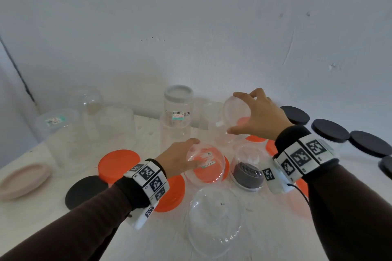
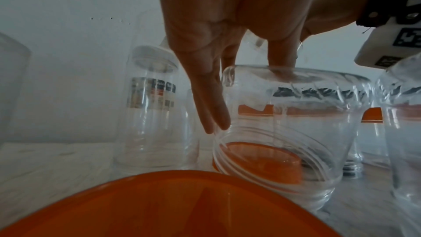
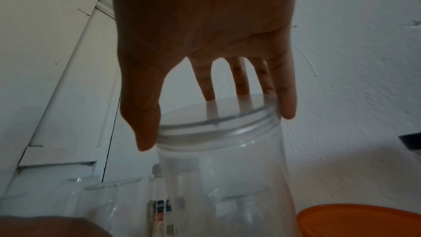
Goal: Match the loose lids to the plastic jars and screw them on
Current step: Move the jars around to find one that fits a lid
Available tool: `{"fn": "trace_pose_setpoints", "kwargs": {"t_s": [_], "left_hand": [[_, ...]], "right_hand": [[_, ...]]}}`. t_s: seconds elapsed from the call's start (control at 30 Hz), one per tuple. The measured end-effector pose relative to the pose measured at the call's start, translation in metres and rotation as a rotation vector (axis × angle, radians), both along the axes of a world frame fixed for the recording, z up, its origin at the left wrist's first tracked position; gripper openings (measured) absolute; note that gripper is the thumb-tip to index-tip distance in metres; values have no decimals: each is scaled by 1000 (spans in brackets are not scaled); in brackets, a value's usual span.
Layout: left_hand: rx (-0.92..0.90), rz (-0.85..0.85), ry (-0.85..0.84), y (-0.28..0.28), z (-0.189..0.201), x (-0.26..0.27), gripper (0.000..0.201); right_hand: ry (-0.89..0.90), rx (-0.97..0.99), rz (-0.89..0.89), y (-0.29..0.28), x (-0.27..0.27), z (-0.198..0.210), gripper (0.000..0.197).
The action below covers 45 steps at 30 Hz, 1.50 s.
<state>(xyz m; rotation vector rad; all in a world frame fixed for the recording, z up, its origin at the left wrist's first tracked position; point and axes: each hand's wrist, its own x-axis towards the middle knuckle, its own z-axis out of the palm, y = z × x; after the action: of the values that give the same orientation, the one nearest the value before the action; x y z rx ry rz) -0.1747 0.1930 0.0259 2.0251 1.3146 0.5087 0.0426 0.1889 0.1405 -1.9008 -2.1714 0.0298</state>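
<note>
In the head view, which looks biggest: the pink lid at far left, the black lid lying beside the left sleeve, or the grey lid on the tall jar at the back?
Largest to smallest as they appear:
1. pink lid
2. black lid
3. grey lid
The grey one sits farthest away, so its true rank is unsure.

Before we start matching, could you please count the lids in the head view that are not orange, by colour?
black lids: 5, one cut off by the frame edge
pink lid: 1
pale grey lid, on a tall jar: 1
dark grey lid, under an upturned jar: 1
Total: 8
</note>
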Motion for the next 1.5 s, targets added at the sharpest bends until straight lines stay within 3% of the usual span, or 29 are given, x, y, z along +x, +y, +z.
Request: {"fn": "trace_pose_setpoints", "kwargs": {"t_s": [0.43,0.9,1.5], "left_hand": [[-6,46,-3,-5,4,1,63],[-1,44,3,-10,8,2,64],[5,42,24,-5,7,3,63]], "right_hand": [[31,-128,56,5,3,-3,91],[-229,-103,165,19,-5,-26,100],[-409,-109,242,22,0,-31,98]]}}
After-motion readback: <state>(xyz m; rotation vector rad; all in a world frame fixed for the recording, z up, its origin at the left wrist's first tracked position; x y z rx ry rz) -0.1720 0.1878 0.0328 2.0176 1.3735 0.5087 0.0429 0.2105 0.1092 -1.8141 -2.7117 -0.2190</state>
